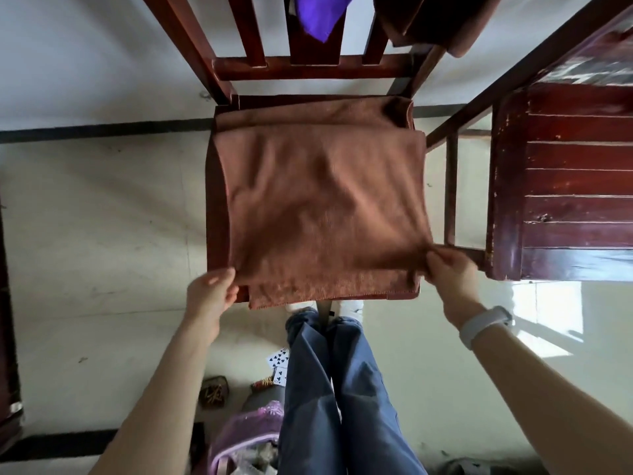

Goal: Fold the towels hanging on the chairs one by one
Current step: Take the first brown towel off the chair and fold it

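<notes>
Lying folded across the seat of a wooden chair point(219, 186), the brown towel point(322, 200) has its near corners held: the left hand point(212, 293) fingers pinch the left corner, the right hand point(452, 279) fingers pinch the right. A purple cloth point(318, 15) and a darker brown towel point(442, 18) hang on the chair back.

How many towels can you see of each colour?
Brown towel on the chair seat, both hands pinching its near corners: 1
Purple towel hanging on the chair back: 1
Dark brown towel hanging on the chair back: 1
Total: 3
</notes>
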